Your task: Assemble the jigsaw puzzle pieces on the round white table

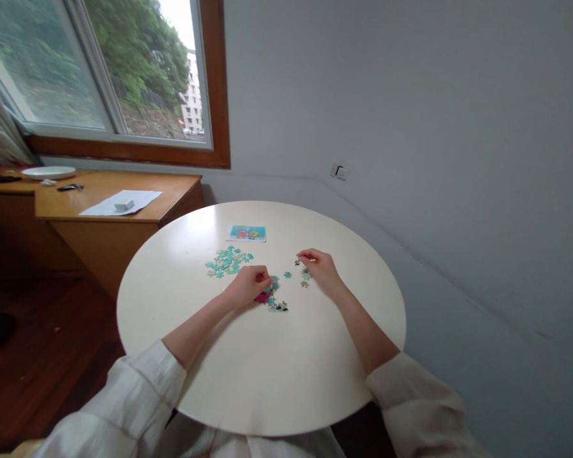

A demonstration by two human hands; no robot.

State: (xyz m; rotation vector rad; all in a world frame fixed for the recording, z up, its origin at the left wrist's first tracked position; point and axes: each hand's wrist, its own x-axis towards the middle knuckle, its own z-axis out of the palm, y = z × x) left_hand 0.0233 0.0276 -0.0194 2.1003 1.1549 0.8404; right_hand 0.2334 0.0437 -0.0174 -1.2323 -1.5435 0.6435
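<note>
My left hand (248, 285) is closed in a pinch at the upper left of a partly joined jigsaw puzzle (278, 306), covering some of it. Whether a piece sits between those fingertips is hard to make out. With thumb and forefinger together, my right hand (320, 270) pinches a small jigsaw puzzle piece (297, 262). A few loose pieces (305, 284) lie under and beside the right hand. Between the two hands rests a single teal piece (287, 275). Beyond the left hand spreads a pile of teal puzzle pieces (227, 261).
A picture card (247, 233) lies toward the far side of the round white table (248, 375). At the left stands a wooden desk (181, 191) bearing a paper sheet (145, 198), a small white box (124, 205) and a white plate (49, 172). A wall bounds the right.
</note>
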